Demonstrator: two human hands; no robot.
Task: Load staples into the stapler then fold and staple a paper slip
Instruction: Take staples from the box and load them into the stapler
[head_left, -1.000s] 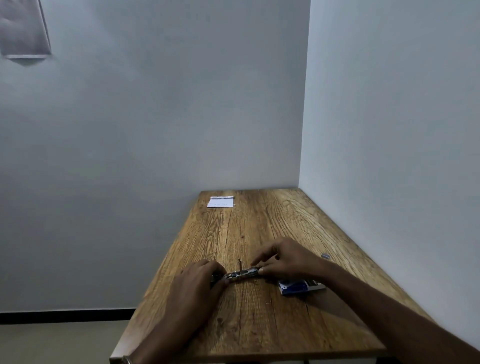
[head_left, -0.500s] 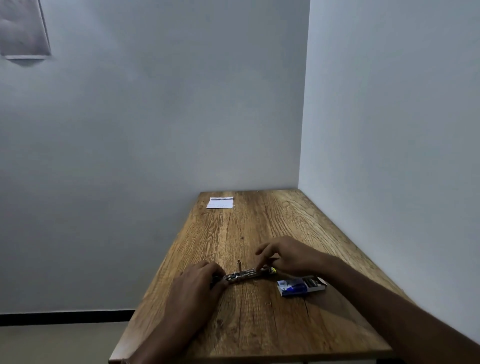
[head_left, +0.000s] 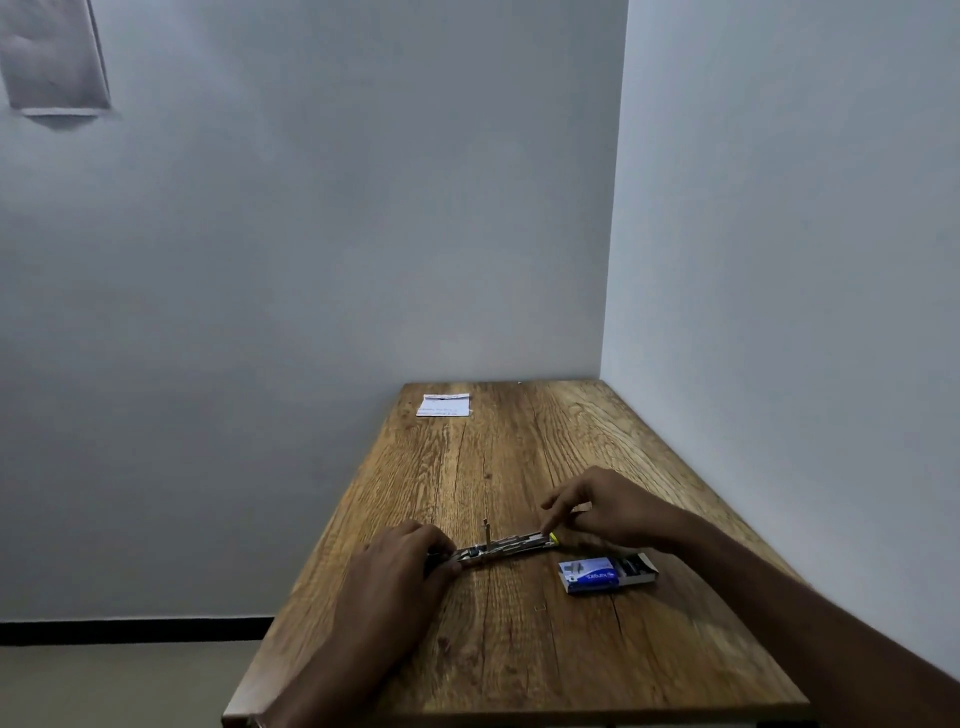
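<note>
A metal stapler (head_left: 511, 548) lies opened out flat on the wooden table (head_left: 519, 675), with a thin part standing upright near its middle. My left hand (head_left: 395, 577) grips its left end, fingers curled over it. My right hand (head_left: 613, 512) is at the right end, curled fingertips pinching at the yellow tip; the thumb is hidden. A blue staple box (head_left: 605, 571) lies open just right of the stapler, under my right forearm. The white paper slip (head_left: 444, 405) lies flat at the table's far left corner, out of both hands' reach.
The table stands in a corner, with a wall (head_left: 779, 364) along its right side and another behind it. Its left edge drops to the floor. A tiny loose staple (head_left: 540, 606) lies near the box.
My right hand has slid to the right along the stapler, uncovering its yellow tip. The left hand has stayed on the left end. Box and slip have not moved.
</note>
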